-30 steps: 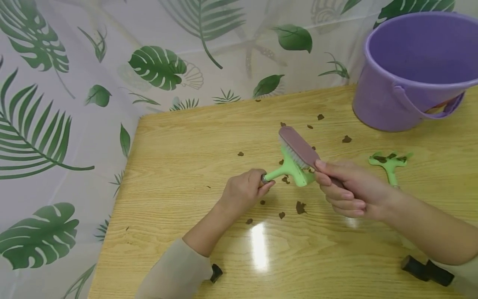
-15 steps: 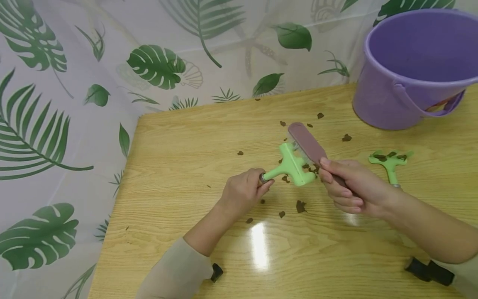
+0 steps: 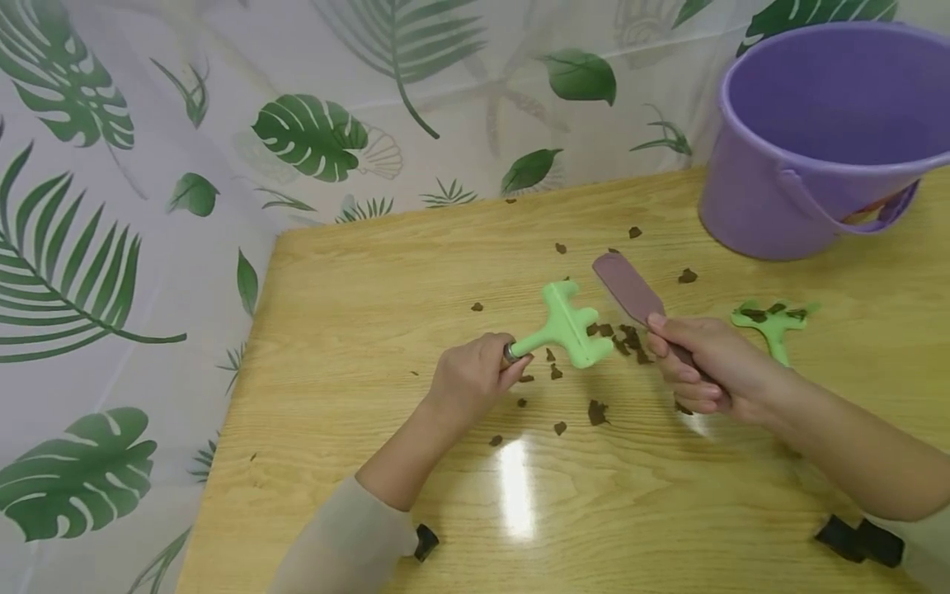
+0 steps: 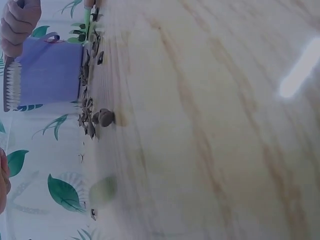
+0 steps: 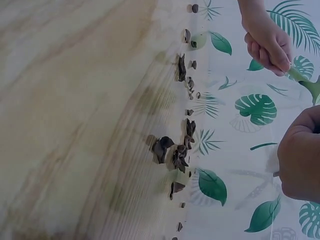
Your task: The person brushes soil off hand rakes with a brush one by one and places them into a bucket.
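In the head view my left hand (image 3: 475, 375) grips the handle of a light green hand rake (image 3: 570, 326), its short prongs pointing right above the wooden table. My right hand (image 3: 701, 363) holds a scrubbing brush (image 3: 629, 289) by its handle, mauve back facing up. White bristles of the brush (image 4: 13, 82) show in the left wrist view, raised well above the tabletop. Dark brown crumbs of soil (image 3: 634, 342) lie clustered between rake and brush. The right wrist view has the left hand (image 5: 270, 47) with the rake (image 5: 311, 87) raised in the background.
A purple bucket (image 3: 772, 198) with a handle stands at the back right. In front of it lies a second green hand tool (image 3: 775, 326) with brown bits on its head. Other crumbs are scattered over the table (image 3: 356, 289). A leaf-patterned sheet (image 3: 445, 82) hangs behind.
The brush has moved right, off the rake's head. The rake has shifted slightly left and turned. More brown crumbs now lie on the table by its prongs and below the right hand.
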The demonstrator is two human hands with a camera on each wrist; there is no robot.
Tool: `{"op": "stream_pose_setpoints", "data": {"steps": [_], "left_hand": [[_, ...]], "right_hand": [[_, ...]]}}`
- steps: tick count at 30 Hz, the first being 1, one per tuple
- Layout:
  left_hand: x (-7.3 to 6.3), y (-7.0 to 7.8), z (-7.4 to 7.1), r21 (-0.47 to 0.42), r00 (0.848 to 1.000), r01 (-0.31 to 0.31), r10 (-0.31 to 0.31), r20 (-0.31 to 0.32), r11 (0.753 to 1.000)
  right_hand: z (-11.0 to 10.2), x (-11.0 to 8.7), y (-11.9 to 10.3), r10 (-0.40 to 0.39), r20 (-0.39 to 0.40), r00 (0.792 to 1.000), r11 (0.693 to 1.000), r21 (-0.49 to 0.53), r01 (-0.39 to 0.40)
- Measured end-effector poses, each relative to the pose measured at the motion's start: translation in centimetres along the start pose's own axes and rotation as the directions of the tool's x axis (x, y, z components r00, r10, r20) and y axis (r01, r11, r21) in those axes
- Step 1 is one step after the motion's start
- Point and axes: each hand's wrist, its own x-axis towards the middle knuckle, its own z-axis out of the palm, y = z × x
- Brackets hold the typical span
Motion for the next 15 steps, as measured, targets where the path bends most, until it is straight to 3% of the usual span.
{"op": "stream_pose_setpoints", "data": {"steps": [5, 9, 12, 15], "left_hand": [[-0.2, 0.1, 0.0, -0.021, 1.0, -0.003, 0.003, 0.003, 1.0], [-0.3, 0.0, 0.0, -0.014, 1.0, -0.004, 0.004, 0.012, 1.0], [-0.4, 0.0, 0.1, -0.01, 1.0, -0.001, 0.001, 0.009, 1.0], [-0.4, -0.1, 0.1, -0.025, 1.0, 0.011, -0.011, 0.009, 1.0]], "right_hand": [[0.3, -0.1, -0.1, 0.004, 0.014, 1.0, 1.0, 0.002, -0.004], [0.6, -0.4, -0.4, -0.032, 0.106, 0.994, 0.997, 0.066, 0.025], [1.1, -0.7, -0.4, -0.1, 0.24, 0.966, 0.984, 0.171, 0.059], [1.7, -1.2, -0.1, -0.154, 0.379, 0.913, 0.953, 0.299, 0.037]]}}
